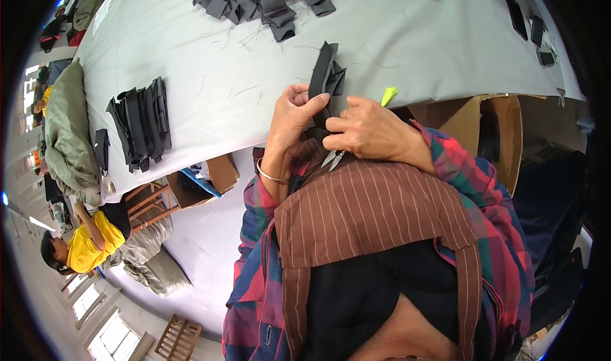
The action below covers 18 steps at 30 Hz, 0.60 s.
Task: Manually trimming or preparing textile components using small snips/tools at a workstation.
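Note:
At the table's front edge, my left hand (294, 114) is closed on a folded black fabric strip (323, 75), pinching it between thumb and fingers. The strip's far end rests on the table, and its near end hangs towards my lap. Close beside it, my right hand (369, 131) is curled round a small pair of scissors (335, 159). Their metal blades point down towards my brown striped apron (375, 202), while the handles are hidden in my palm. A bright yellow-green strip (389, 96) sticks up behind the right hand; whether it is tied to the scissors I cannot tell.
A heap of black fabric pieces (254, 1) lies on the far part of the white-covered table (216, 68). Stacked black strips (141, 122) sit at left. Cardboard boxes (449, 122) stand beneath the table's edge. Further left is a person in a yellow shirt (95, 240).

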Tool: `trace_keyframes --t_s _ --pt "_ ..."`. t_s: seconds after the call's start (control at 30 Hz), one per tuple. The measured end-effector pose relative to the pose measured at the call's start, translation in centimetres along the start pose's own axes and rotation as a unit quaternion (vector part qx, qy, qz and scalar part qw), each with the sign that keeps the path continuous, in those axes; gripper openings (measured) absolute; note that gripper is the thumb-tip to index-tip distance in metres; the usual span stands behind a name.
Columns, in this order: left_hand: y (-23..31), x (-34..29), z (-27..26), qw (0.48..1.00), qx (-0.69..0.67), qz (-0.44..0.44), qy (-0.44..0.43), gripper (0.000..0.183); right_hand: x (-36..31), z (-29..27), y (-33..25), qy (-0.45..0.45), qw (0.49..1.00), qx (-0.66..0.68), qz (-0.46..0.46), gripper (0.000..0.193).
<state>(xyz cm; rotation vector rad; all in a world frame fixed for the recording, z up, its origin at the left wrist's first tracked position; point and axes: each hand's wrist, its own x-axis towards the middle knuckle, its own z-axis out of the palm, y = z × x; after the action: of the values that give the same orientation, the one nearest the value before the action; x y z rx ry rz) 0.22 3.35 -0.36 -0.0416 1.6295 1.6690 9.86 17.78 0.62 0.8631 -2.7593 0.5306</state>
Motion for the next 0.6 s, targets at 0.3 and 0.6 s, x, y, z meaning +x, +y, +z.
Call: trace_keyframes --t_s 0.3,0.6 --pt "1.7 0.9 -2.3 0.995 -0.061 0.025 -0.071 0.023 -0.4 0.5 1.2 0.07 0.996 0.043 0.017 0.014" --pt "4.7 1.0 -2.0 0.987 -0.064 0.07 -0.127 0.031 0.0 -0.1 2.0 0.077 0.995 0.054 0.028 0.012"
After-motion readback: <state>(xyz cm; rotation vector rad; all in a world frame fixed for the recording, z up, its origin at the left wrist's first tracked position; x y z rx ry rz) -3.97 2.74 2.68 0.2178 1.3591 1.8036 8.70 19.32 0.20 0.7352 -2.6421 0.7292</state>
